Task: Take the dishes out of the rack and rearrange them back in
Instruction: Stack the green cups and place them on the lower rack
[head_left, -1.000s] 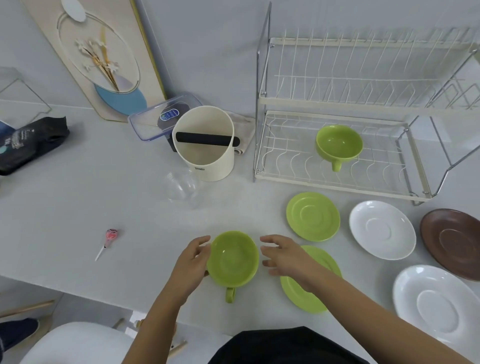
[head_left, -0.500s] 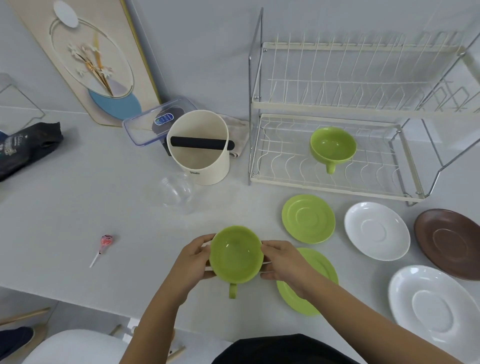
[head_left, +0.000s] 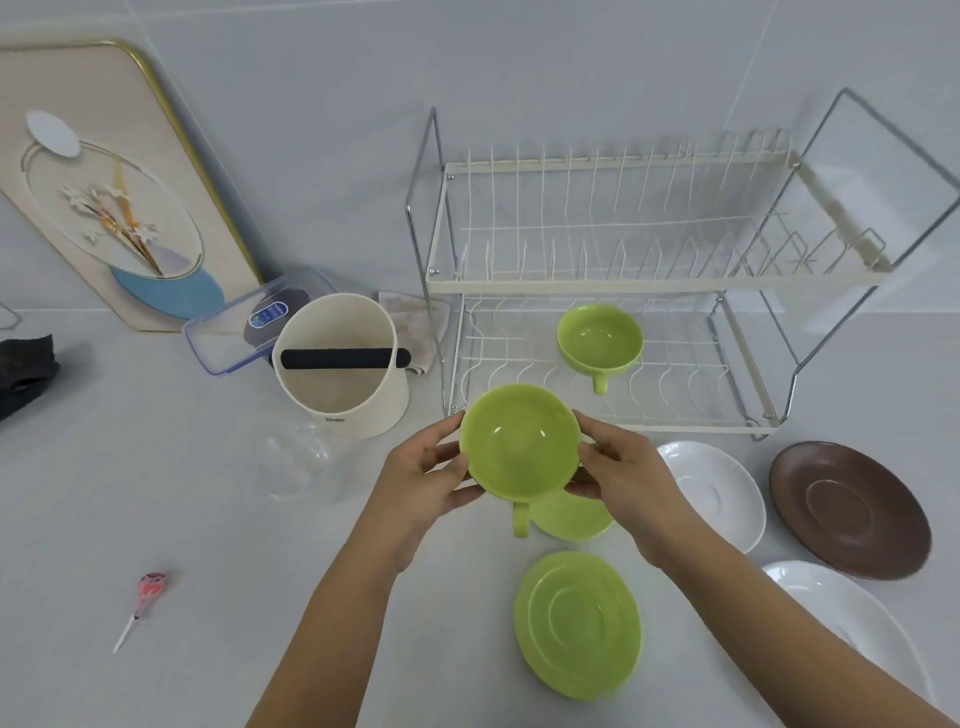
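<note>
A green cup (head_left: 519, 444) hangs above the counter, held from both sides: my left hand (head_left: 423, 475) grips its left rim and my right hand (head_left: 621, 475) its right rim. Its handle points toward me. Behind it stands the two-tier wire dish rack (head_left: 649, 283), whose lower shelf carries a second green cup (head_left: 600, 338). One green saucer (head_left: 576, 621) lies near me on the counter; another green saucer (head_left: 571, 517) is partly hidden under the held cup. To the right lie a white saucer (head_left: 719, 493), a brown saucer (head_left: 852, 506) and a white plate (head_left: 852, 629).
A cream canister (head_left: 343, 369) with a black bar stands left of the rack, a clear glass bowl (head_left: 296, 457) in front of it. A plastic lidded box (head_left: 249, 325), a framed picture (head_left: 109, 182), a dark bag (head_left: 23, 369) and a lollipop (head_left: 145, 597) occupy the left.
Both hands closed on the green cup and lifted it off the counter, carrying it away from me toward the rack's lower shelf. The camera view tilted up.
</note>
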